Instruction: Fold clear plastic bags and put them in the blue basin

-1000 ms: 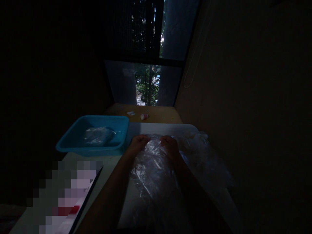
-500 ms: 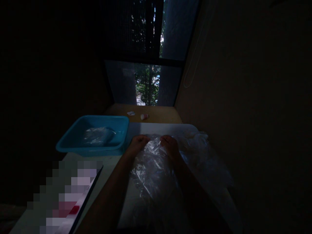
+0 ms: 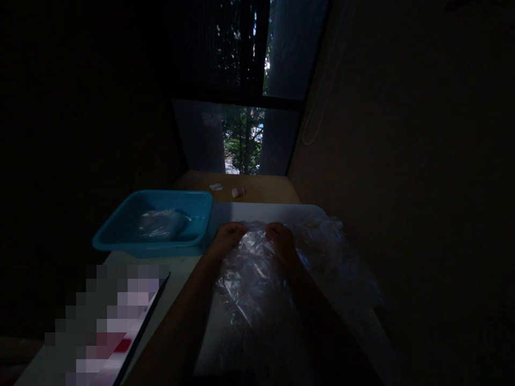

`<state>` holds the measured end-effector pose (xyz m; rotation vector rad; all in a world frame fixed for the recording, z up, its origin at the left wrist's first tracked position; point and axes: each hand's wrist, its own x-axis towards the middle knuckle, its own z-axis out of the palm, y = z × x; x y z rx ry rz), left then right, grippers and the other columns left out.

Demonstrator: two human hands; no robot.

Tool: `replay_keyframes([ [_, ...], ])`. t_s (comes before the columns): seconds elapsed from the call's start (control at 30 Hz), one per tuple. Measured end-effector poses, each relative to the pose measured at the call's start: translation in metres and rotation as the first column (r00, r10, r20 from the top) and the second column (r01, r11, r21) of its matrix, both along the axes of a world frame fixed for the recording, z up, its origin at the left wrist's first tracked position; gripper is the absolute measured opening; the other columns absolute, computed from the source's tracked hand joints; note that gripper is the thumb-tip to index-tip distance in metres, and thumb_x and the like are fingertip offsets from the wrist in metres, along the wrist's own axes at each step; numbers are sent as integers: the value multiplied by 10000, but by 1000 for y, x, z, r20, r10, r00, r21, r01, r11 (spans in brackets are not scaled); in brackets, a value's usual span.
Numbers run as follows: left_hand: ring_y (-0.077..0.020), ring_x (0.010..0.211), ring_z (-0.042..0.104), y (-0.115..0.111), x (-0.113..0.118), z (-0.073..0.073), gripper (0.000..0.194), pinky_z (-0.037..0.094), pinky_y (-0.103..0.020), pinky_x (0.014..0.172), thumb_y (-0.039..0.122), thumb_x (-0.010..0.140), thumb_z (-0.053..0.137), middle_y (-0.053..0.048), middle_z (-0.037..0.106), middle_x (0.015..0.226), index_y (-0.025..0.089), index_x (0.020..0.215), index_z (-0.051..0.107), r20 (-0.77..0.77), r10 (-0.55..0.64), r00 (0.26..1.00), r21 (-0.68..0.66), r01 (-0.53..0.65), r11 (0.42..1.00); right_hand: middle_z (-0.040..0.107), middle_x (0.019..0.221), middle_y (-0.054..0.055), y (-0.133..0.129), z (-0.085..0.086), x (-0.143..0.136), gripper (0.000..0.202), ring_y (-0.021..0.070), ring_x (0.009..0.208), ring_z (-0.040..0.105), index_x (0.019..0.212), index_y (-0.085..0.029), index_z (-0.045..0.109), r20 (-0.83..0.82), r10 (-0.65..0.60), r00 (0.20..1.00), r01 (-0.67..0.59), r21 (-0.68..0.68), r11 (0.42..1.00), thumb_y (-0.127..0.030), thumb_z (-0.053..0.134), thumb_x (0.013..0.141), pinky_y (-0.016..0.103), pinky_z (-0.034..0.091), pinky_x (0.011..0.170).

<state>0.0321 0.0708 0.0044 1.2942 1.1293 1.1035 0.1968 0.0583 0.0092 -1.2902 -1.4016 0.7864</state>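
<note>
A clear, crinkled plastic bag [image 3: 253, 273] hangs between my two hands over the white table. My left hand [image 3: 230, 234] is closed, pinching the bag's far edge on the left. On the right, a short gap away, my right hand [image 3: 280, 237] pinches the same edge. The bag's lower part spreads toward me between my forearms. More clear plastic [image 3: 333, 257] lies to the right of my right forearm; the dim light hides whether it is a separate piece.
A blue plastic basin [image 3: 161, 249] stands at the left, holding a clear plastic packet [image 3: 163, 222]. Nearer me lies a blurred-out, dark-edged flat object [image 3: 132, 321]. On the sill beyond the white table [image 3: 277, 210] are a small bottle [image 3: 238, 192] and a crumpled white scrap [image 3: 216, 187].
</note>
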Motion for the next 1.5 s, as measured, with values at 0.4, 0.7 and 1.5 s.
replay_keyframes([
  [0.4,-34,361,278,-1,1,4,332,210,-176,369,455,547,609,78,370,402,141,553,503,39,49,998,-14,-48,999,489,490,-25,-2,1,-1,233,94,488,458,551,-172,524,-22,29,999,-29,16,999,-351,457,683,209,360,516],
  [0.7,-37,373,299,-3,1,7,334,224,-170,363,456,528,615,68,387,416,140,558,509,27,70,997,-19,-70,997,498,491,-23,4,-10,1,211,96,490,455,568,-175,546,74,40,996,-41,9,999,-355,488,659,200,353,471],
  [1.5,-36,354,283,1,-1,3,318,214,-178,364,446,536,620,75,381,394,145,569,525,74,51,996,-19,-50,999,494,502,-24,1,-5,0,223,104,499,462,584,-178,555,76,64,995,-65,2,998,-371,478,666,209,355,501],
])
